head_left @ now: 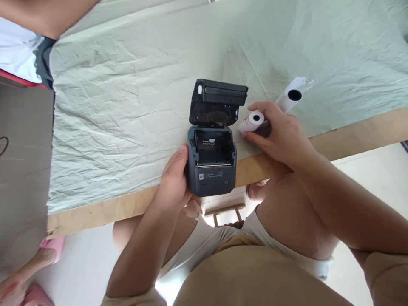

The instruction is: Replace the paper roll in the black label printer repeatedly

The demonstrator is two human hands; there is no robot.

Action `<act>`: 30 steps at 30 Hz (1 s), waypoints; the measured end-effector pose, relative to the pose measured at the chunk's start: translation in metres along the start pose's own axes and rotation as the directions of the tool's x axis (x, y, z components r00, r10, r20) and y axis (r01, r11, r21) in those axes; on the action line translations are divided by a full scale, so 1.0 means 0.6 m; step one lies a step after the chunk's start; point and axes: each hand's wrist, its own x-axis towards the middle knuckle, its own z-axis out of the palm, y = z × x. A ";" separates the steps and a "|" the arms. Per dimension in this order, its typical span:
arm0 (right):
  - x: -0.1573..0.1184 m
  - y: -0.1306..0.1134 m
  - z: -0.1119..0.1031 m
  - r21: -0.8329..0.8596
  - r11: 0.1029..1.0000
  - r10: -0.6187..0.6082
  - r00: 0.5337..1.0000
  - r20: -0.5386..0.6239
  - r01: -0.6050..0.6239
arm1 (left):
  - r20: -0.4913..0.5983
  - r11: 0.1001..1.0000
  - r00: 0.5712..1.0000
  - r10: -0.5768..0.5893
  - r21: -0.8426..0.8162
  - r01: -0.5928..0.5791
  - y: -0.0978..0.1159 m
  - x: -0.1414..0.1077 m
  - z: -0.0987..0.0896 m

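A dark portable printer (213, 180) sits at the table's front edge with its lid (219, 91) raised and its paper bay empty. My left hand (174, 178) is wrapped round the printer's left side. Just right of the printer, my right hand (282, 131) grips a small white paper roll (251, 122) between thumb and fingers, its core end facing up. Behind that hand stands a second white roll (288, 100) with a black core and a torn, loose paper end.
A pale green cloth (127, 106) covers the table, whose bare wooden edge (111, 212) runs along the front. Another person's arm (47, 15) reaches in at the upper left. A foot in a pink slipper (55, 248) shows at the lower left.
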 end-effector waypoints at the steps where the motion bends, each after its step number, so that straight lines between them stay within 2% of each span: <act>1: -0.001 -0.004 -0.007 0.012 0.999 -0.032 0.998 -0.060 0.033 | 0.003 1.000 1.000 0.006 -0.001 -0.006 0.000 0.000 0.000; 2: -0.002 -0.007 -0.017 0.018 0.998 -0.054 0.988 -0.148 0.057 | 0.003 1.000 1.000 0.015 -0.001 -0.015 0.000 0.000 0.000; 4: -0.001 -0.007 -0.041 -0.008 0.999 -0.053 0.932 -0.359 0.053 | -0.002 0.999 0.999 0.032 0.001 -0.032 -0.001 0.000 0.000; 6: 0.003 0.007 -0.059 -0.062 0.998 -0.005 0.879 -0.478 -0.028 | 0.001 1.000 1.000 0.031 0.004 -0.031 -0.001 0.000 0.000; 7: 0.006 0.019 -0.065 -0.086 0.994 0.024 0.879 -0.476 -0.074 | 0.007 1.000 0.999 0.031 0.001 -0.031 -0.001 0.000 0.000; 10: 0.015 0.055 -0.065 -0.146 0.978 0.090 0.933 -0.350 -0.150 | 0.012 0.999 0.999 0.038 0.001 -0.038 0.000 0.000 0.000; 13: 0.016 0.075 -0.057 -0.106 0.984 0.110 0.960 -0.257 -0.141 | -0.024 1.000 1.000 0.017 0.020 -0.016 0.001 0.000 0.000; 17: 0.010 0.078 -0.049 -0.051 0.993 0.097 0.979 -0.179 -0.108 | -0.058 1.000 0.998 -0.007 -0.003 0.007 0.001 0.000 0.002; 21: 0.007 0.079 -0.046 -0.090 0.992 0.061 0.971 -0.232 -0.084 | -0.027 1.000 0.999 0.016 -0.002 -0.016 0.000 0.000 0.002; 25: 0.006 0.075 -0.045 -0.041 0.995 0.078 0.981 -0.180 -0.087 | -0.028 0.998 0.998 0.055 0.018 -0.054 -0.002 0.001 0.000; 28: 0.004 0.071 -0.044 -0.088 0.995 0.021 0.981 -0.193 -0.039 | -0.034 0.999 0.999 0.038 0.033 -0.037 -0.004 0.001 -0.001; 30: 0.004 0.071 -0.045 -0.080 0.994 0.055 0.980 -0.191 -0.072 | -0.036 0.999 0.999 0.040 0.036 -0.039 -0.004 0.001 -0.002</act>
